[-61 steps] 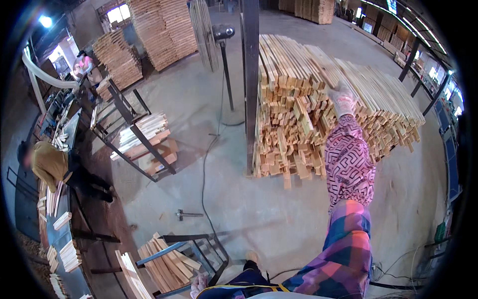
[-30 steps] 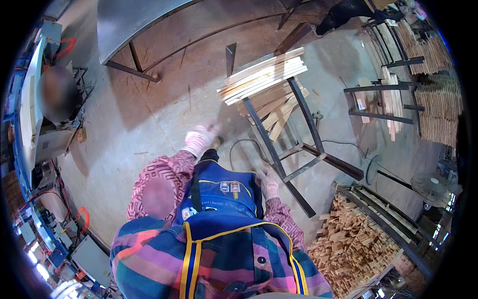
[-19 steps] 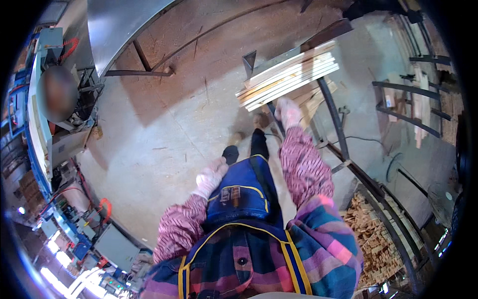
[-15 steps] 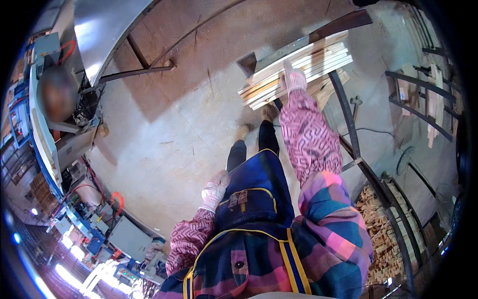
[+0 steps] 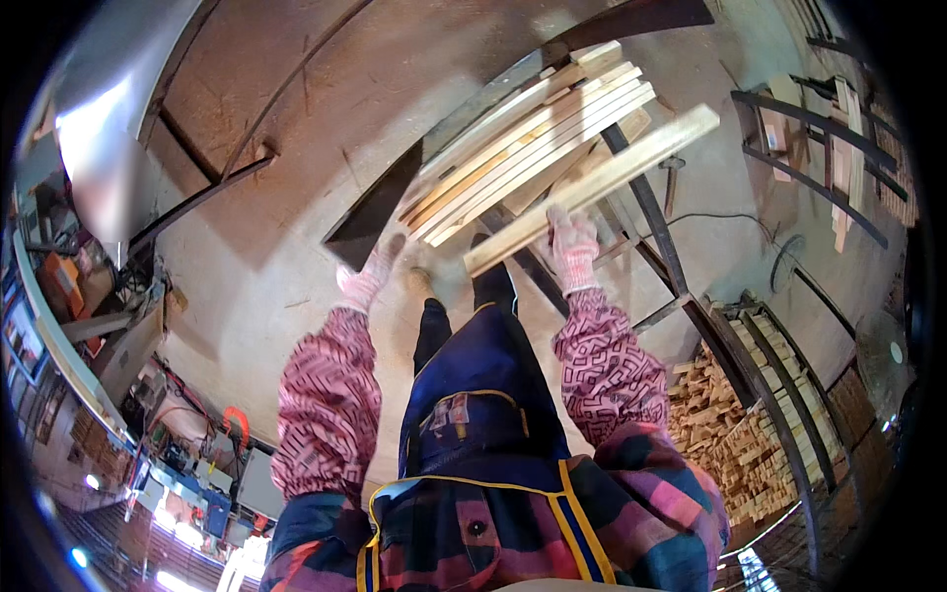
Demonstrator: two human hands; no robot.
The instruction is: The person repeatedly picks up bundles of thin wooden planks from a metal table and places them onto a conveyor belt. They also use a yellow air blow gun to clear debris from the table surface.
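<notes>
A gloved right hand (image 5: 572, 247) grips a pale wooden slat (image 5: 592, 187) above the slat stack (image 5: 523, 148) on a metal rack (image 5: 681, 286); the open left hand (image 5: 367, 279) reaches toward the stack's near end, fingers spread.

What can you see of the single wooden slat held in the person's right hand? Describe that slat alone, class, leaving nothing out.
The wooden slat is a long, straight, pale strip of sawn, unfinished-looking timber with square edges. It lies tilted, its near end low by the person's legs, its far end rising to the upper right. The gloved right hand grips it near the lower end. It passes over a metal rack, beside the stack of similar slats lying there; whether it touches them cannot be told.
</notes>
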